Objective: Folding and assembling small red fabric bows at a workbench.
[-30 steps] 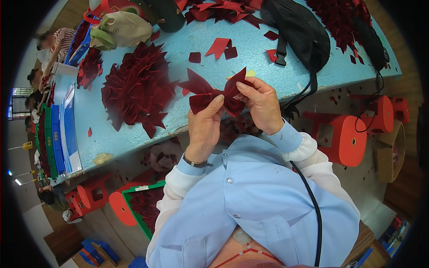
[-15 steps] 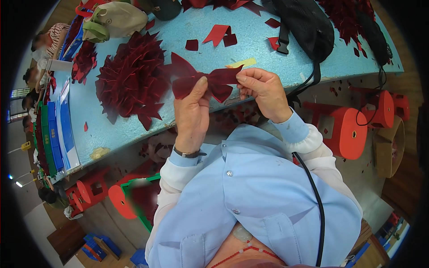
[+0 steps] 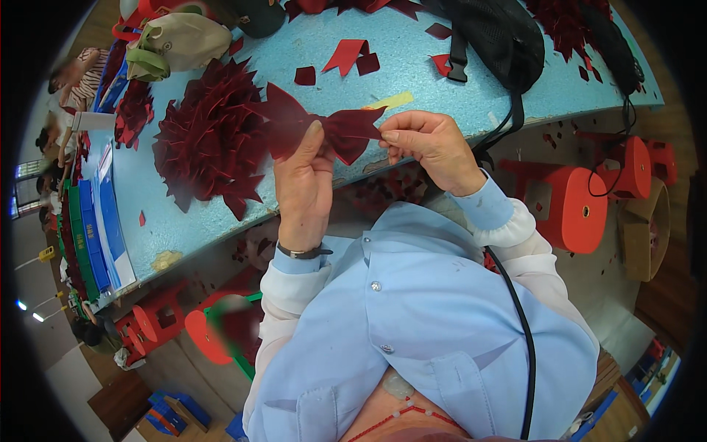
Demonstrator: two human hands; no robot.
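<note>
A dark red velvet bow (image 3: 353, 132) hangs above the near edge of the blue table, spread between my two hands. My left hand (image 3: 304, 184) grips its middle, thumb on top and fingers wrapped behind. With thumb and forefinger, my right hand (image 3: 431, 147) pinches the tip of the bow's right tail. Just left of the bow lies a big heap of dark red bows (image 3: 210, 140), partly overlapped by the bow's left end. Beyond it are a bright red ribbon piece (image 3: 343, 56) and small dark red scraps (image 3: 305, 76).
On the blue table (image 3: 191, 232) are a beige bag (image 3: 188, 40), a black backpack (image 3: 501, 40) with hanging straps, and a yellow strip (image 3: 390, 101). Red stools (image 3: 578, 210) and a cardboard box (image 3: 642, 232) stand at the right. Other people sit at the far left.
Both hands have shifted slightly left with the bow, keeping their grips. The bow's left end now overlaps the heap more.
</note>
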